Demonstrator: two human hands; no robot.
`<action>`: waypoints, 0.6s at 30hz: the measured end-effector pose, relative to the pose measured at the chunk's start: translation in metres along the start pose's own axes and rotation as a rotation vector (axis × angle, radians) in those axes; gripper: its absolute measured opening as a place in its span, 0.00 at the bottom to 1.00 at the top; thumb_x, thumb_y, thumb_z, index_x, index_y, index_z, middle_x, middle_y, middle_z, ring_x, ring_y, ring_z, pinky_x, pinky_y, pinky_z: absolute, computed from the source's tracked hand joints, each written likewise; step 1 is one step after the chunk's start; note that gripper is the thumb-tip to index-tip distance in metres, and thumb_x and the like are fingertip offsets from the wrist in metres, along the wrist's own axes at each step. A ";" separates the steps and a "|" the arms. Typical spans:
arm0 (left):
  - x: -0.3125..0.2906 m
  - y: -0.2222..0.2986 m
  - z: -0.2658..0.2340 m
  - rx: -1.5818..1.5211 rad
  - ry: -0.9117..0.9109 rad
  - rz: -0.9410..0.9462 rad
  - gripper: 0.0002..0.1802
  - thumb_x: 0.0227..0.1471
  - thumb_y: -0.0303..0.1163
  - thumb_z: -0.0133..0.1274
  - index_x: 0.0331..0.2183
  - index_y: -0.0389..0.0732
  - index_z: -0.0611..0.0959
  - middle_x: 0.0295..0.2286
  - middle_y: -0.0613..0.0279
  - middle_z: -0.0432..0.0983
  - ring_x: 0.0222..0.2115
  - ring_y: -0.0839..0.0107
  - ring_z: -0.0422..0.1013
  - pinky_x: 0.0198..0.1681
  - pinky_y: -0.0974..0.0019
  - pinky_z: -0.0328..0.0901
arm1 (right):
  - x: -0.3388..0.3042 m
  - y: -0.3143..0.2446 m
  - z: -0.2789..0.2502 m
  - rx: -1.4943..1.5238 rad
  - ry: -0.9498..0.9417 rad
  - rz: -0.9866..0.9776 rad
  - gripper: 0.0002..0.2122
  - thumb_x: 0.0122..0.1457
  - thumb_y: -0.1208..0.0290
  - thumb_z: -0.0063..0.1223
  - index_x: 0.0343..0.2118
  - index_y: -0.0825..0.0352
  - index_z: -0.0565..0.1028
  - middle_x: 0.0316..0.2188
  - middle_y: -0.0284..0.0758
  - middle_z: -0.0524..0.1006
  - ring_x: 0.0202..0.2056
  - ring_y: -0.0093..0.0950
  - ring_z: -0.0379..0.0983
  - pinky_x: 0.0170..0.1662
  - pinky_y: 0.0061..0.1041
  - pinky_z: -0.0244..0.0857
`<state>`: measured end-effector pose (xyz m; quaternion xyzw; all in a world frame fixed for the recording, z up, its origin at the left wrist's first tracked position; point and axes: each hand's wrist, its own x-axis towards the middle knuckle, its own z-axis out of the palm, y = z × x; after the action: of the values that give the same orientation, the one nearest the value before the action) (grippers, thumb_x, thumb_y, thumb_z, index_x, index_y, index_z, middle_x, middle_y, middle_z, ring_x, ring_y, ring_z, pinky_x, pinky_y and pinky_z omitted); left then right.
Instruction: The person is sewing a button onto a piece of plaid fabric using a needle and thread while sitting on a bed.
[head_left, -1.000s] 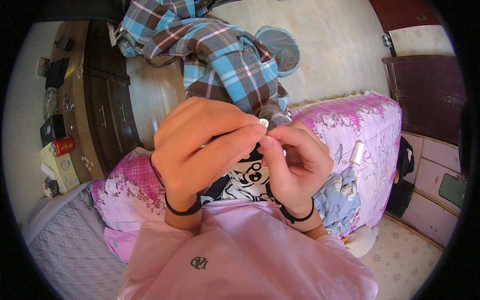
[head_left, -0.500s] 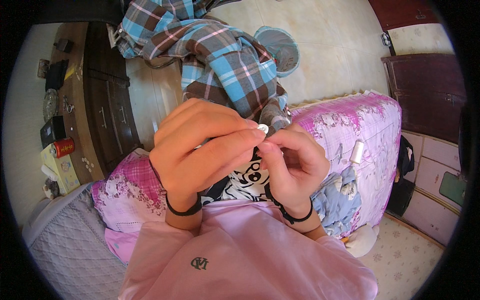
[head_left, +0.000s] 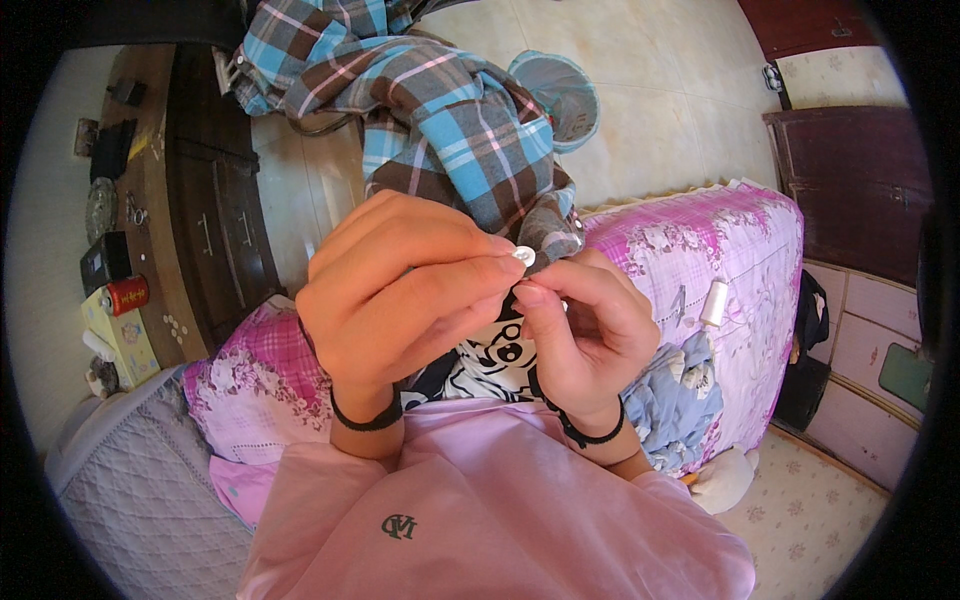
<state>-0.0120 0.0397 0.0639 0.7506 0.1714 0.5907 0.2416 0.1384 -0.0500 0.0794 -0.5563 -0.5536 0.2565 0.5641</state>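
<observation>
Between the thumb and index finger of my left hand (head_left: 400,290) is a round white button (head_left: 525,256), held up at chest height. Right beside it, my right hand (head_left: 595,335) pinches thumb and index finger together just below the button; whatever is in that pinch is too small to make out. The two sets of fingertips nearly meet. Beyond my hands a blue, brown and grey plaid shirt (head_left: 470,120) lies bunched up, its near end behind the button.
On the pink floral bed cover (head_left: 750,240) at right lie a white thread spool (head_left: 714,303) and crumpled blue-grey cloth (head_left: 670,410). A lined bin (head_left: 570,100) stands on the floor ahead. The wooden cabinet at left bears small white discs (head_left: 173,326), a red can (head_left: 126,295) and scissors (head_left: 137,212).
Both hands keep their pinches almost in place. The button has shifted and tilted very slightly between my left fingertips.
</observation>
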 end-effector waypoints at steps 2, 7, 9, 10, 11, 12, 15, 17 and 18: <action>0.000 0.000 0.000 0.003 -0.006 -0.003 0.16 0.29 0.13 0.64 0.29 0.32 0.84 0.27 0.52 0.80 0.26 0.63 0.76 0.28 0.67 0.69 | 0.000 0.000 0.000 -0.010 -0.004 -0.008 0.06 0.52 0.86 0.62 0.33 0.74 0.80 0.21 0.36 0.75 0.19 0.23 0.68 0.22 0.19 0.59; -0.002 0.001 0.002 -0.074 0.026 -0.105 0.15 0.29 0.11 0.62 0.28 0.31 0.84 0.27 0.50 0.80 0.25 0.64 0.76 0.28 0.68 0.68 | 0.000 0.001 0.000 -0.005 -0.006 -0.015 0.06 0.52 0.86 0.62 0.33 0.74 0.80 0.21 0.36 0.75 0.19 0.22 0.68 0.22 0.19 0.59; -0.002 0.004 0.004 -0.100 0.041 -0.156 0.15 0.30 0.11 0.62 0.28 0.31 0.84 0.27 0.50 0.80 0.25 0.64 0.75 0.28 0.68 0.68 | 0.001 0.001 0.000 0.012 -0.007 -0.026 0.06 0.53 0.86 0.62 0.33 0.74 0.80 0.21 0.35 0.75 0.19 0.22 0.68 0.22 0.19 0.59; -0.003 0.004 0.005 -0.128 0.056 -0.206 0.14 0.30 0.11 0.62 0.27 0.31 0.83 0.27 0.49 0.80 0.25 0.64 0.75 0.29 0.68 0.68 | 0.001 0.001 0.001 0.010 -0.006 -0.026 0.06 0.53 0.86 0.62 0.33 0.74 0.80 0.21 0.35 0.75 0.19 0.22 0.68 0.22 0.19 0.59; -0.003 0.005 0.006 -0.130 0.057 -0.205 0.14 0.30 0.11 0.62 0.27 0.31 0.83 0.27 0.49 0.80 0.25 0.64 0.75 0.29 0.68 0.68 | 0.001 0.001 0.001 0.013 -0.010 -0.024 0.06 0.53 0.86 0.62 0.33 0.74 0.79 0.21 0.35 0.75 0.19 0.22 0.68 0.22 0.19 0.59; -0.003 0.006 0.006 -0.158 0.057 -0.251 0.13 0.30 0.11 0.62 0.27 0.30 0.83 0.27 0.49 0.79 0.25 0.65 0.75 0.29 0.68 0.68 | 0.001 0.001 0.001 0.015 -0.014 -0.022 0.06 0.53 0.86 0.62 0.33 0.74 0.79 0.21 0.35 0.75 0.19 0.21 0.68 0.22 0.19 0.59; -0.002 0.006 0.007 -0.195 0.058 -0.295 0.12 0.30 0.11 0.62 0.25 0.31 0.82 0.27 0.49 0.79 0.25 0.65 0.75 0.29 0.68 0.68 | 0.000 0.001 0.001 0.019 -0.009 -0.025 0.05 0.53 0.86 0.61 0.33 0.75 0.79 0.21 0.36 0.75 0.20 0.21 0.68 0.22 0.18 0.59; -0.002 0.005 0.007 -0.206 0.059 -0.294 0.12 0.30 0.11 0.62 0.25 0.31 0.82 0.27 0.49 0.79 0.25 0.65 0.75 0.29 0.67 0.68 | 0.000 0.001 0.001 0.015 -0.006 -0.023 0.05 0.53 0.86 0.61 0.33 0.75 0.79 0.21 0.36 0.75 0.20 0.21 0.68 0.22 0.19 0.58; -0.003 0.004 0.006 -0.216 0.047 -0.275 0.12 0.30 0.11 0.62 0.25 0.31 0.82 0.27 0.50 0.79 0.25 0.65 0.74 0.29 0.67 0.67 | 0.000 0.001 0.001 0.010 -0.003 -0.022 0.05 0.53 0.86 0.61 0.33 0.75 0.79 0.21 0.36 0.75 0.19 0.21 0.68 0.22 0.19 0.58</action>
<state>-0.0065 0.0338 0.0631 0.6757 0.2134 0.5846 0.3952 0.1373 -0.0496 0.0782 -0.5472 -0.5591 0.2537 0.5689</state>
